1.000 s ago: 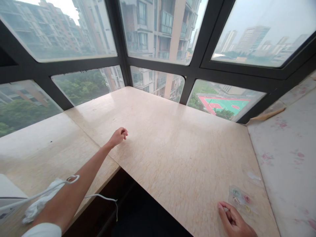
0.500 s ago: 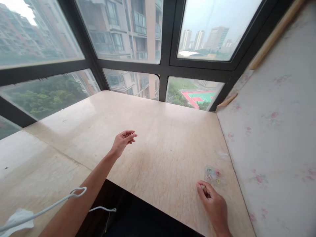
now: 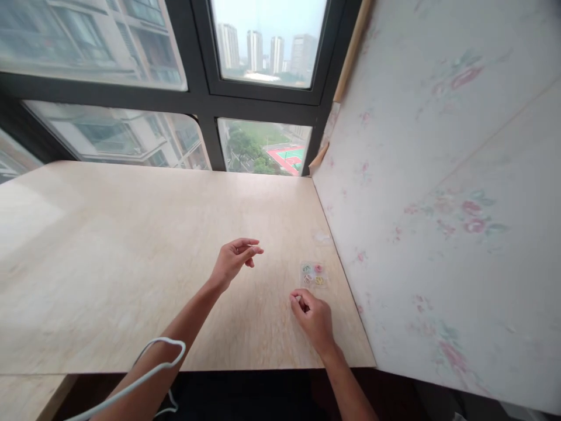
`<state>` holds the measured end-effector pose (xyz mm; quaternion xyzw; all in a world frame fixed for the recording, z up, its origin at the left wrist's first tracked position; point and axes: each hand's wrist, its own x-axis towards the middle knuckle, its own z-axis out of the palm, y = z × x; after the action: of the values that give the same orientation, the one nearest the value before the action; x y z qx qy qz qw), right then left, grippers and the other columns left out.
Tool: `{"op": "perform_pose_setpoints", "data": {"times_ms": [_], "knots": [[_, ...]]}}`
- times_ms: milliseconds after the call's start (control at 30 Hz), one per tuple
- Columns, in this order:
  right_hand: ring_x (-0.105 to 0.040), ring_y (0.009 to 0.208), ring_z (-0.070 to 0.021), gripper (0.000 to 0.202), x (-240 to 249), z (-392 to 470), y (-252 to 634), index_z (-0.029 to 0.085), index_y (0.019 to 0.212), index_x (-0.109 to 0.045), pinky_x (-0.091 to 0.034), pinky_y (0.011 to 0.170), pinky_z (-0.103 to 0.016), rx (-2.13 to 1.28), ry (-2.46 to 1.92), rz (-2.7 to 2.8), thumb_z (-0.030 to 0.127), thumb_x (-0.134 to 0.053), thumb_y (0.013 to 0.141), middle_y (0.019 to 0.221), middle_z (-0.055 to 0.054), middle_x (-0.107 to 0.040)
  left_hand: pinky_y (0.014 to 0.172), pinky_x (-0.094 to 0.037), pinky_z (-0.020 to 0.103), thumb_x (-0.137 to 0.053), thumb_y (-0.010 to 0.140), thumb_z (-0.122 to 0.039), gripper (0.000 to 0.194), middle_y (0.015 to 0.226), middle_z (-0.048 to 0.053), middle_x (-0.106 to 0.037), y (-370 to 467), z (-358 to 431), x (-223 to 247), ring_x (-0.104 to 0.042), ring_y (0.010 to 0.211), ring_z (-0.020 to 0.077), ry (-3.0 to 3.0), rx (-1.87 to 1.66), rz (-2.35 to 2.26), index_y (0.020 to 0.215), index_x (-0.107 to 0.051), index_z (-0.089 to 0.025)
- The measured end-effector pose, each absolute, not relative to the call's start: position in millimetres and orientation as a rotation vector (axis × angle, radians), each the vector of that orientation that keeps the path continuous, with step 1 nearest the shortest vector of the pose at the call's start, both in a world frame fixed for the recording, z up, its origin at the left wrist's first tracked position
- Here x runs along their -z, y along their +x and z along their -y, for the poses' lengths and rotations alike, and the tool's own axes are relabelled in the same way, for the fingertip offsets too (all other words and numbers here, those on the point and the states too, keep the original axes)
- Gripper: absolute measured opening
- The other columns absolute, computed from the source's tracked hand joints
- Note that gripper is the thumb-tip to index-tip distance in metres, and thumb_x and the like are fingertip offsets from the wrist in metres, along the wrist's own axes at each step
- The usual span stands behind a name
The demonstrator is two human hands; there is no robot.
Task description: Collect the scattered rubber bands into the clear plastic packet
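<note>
- The clear box (image 3: 314, 286) is small and transparent, and it lies flat on the pale tabletop (image 3: 131, 251), near the flowered wall (image 3: 394, 280); if it has a lid, I cannot tell.
- The green bands (image 3: 307, 269) are in its far left part, in a loose bunch.
- The pink bands (image 3: 318, 268) are in the far right part, bunched closely.
- The pale bands (image 3: 308, 279) lie near left, and the yellow bands (image 3: 319, 280) near right.

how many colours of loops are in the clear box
4, one pile each: green loops far left, pink loops far right, pale loops near left, yellow loops near right. Single loops overlap, so some may be hidden.
</note>
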<state>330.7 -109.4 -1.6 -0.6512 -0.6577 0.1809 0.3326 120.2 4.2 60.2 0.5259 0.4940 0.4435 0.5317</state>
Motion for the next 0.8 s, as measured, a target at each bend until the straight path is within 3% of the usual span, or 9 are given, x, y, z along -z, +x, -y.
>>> {"op": "perform_pose_setpoints", "data": {"times_ms": [133, 333, 500, 800], "knots": [[-0.053, 0.048, -0.0115, 0.019, 1, 110, 332, 0.021, 0.084, -0.068, -0.036, 0.053, -0.021, -0.515, -1.677, 1.681, 0.031, -0.052, 0.085, 0.052, 0.004, -0.058, 0.054, -0.050, 0.025, -0.069, 0.074, -0.037, 0.028, 0.080, 0.005, -0.072, 172, 0, -51, -0.060, 0.053, 0.0115, 1.418, -0.912, -1.110, 0.092, -0.064, -0.016], [-0.055, 0.049, -0.0112, 0.016, -3, 109, 332, 0.021, 0.085, -0.068, -0.036, 0.054, -0.021, -0.545, -1.689, 1.670, 0.026, -0.053, 0.084, 0.053, 0.005, -0.057, 0.068, -0.050, 0.027, -0.066, 0.080, -0.028, 0.012, 0.092, 0.003, -0.067, 228, 0, -43, -0.062, 0.075, 0.0137, 2.046, -0.880, -1.017, 0.088, -0.067, -0.020], [-0.055, 0.049, -0.0116, 0.016, -3, 108, 334, 0.021, 0.085, -0.068, -0.035, 0.054, -0.022, -0.512, -1.689, 1.680, 0.027, -0.053, 0.084, 0.052, 0.005, -0.058, 0.086, -0.045, 0.037, -0.067, 0.081, -0.024, 0.012, 0.108, 0.006, -0.063, 248, -3, -46, -0.059, 0.098, 0.0207, 2.451, -0.647, -0.843, 0.092, -0.069, -0.021], [-0.053, 0.046, -0.0114, 0.012, 2, 108, 334, 0.021, 0.076, -0.065, -0.031, 0.052, -0.024, -0.470, -1.690, 1.679, 0.024, -0.056, 0.082, 0.051, 0.005, -0.058, 0.087, -0.043, 0.038, -0.070, 0.078, -0.026, 0.020, 0.111, 0.008, -0.061, 254, -7, -30, -0.056, 0.101, 0.0227, 2.549, -0.525, -0.748, 0.096, -0.068, -0.021]]}}
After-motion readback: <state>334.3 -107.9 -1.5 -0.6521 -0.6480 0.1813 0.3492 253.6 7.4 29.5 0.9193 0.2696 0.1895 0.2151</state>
